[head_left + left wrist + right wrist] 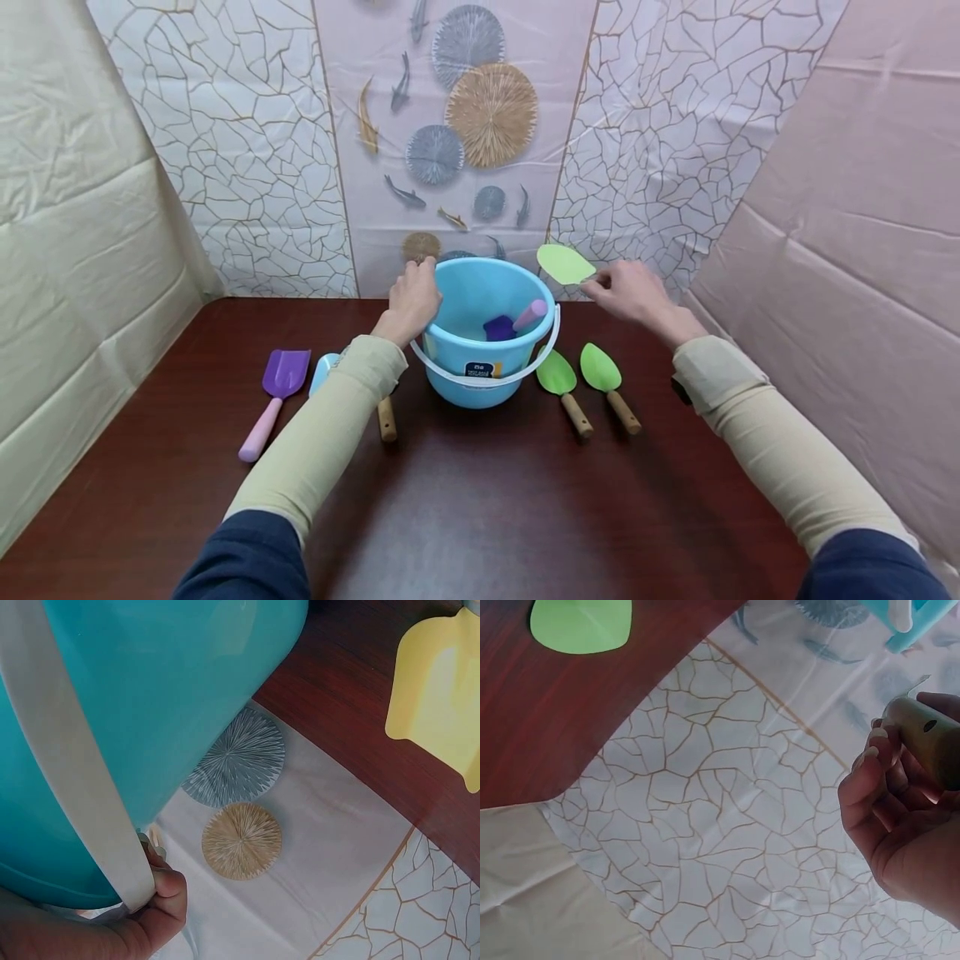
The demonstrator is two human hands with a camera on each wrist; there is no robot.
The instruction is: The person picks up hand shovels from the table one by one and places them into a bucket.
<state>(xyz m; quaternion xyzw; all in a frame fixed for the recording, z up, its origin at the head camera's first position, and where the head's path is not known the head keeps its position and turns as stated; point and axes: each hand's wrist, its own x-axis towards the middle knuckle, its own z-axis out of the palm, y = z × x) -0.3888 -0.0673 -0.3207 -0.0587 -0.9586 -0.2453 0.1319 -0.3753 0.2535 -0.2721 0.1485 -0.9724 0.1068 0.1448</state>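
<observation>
A light blue bucket (480,392) with a white handle stands on the table. My left hand (415,298) grips its rim at the left side; in the left wrist view the left hand (142,922) has its fingers curled at the rim beside the white handle (82,765). Inside the bucket lies a purple shovel with a pink handle (531,314). Right of the bucket's rim, my right hand (633,292) holds up a green trowel (564,264). Its wooden handle (926,735) shows in the right wrist view, with the fingers (859,799) curled round it.
Two more green trowels (557,372) (601,367) lie right of the bucket. A purple shovel (285,372) lies at the left, next to a blue tool (322,372) partly behind my arm. A wooden handle (387,419) and a yellow shovel (439,690) are nearby. Patterned cloth walls surround the table.
</observation>
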